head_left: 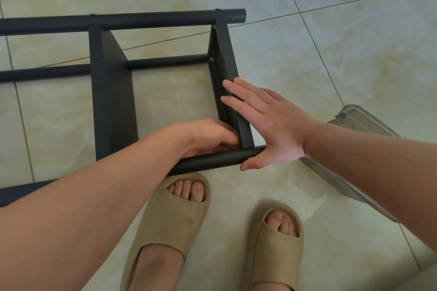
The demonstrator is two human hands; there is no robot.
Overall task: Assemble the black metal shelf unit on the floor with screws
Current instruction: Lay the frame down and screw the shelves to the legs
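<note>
Hands at work on a black metal shelf unit (pixel 113 92) lying on its side on a tiled floor (pixel 331 42), between the person's slippered feet and the far wall. The right hand (pixel 267 125) is spread flat, fingers straight, pressing the outer face of the end shelf panel (pixel 227 54), with its thumb under the tip of the near tube (pixel 212 160). The left hand (pixel 208 137) is curled in at the corner where that panel meets the tube. Its fingertips are hidden, so it cannot be told whether it grips a screw, the tube or nothing.

Screw heads show along the far tube (pixel 142 20) and one on the thin cross rod's end (pixel 212 59), but none is visible at the near corner, which looks to be the joint in hand. The likely risk lies there. If the flat palm eases off, the panel could slip out of line with the tube's hole, and a small screw might cross-thread or drop and skitter over the smooth tile. Fingers in the corner could also be pinched.

Room is tight near the body: tan slippers (pixel 170 220) sit just beside the near tube, and a clear plastic container (pixel 354 120) lies close on the right. Open floor lies beyond the far tube.
</note>
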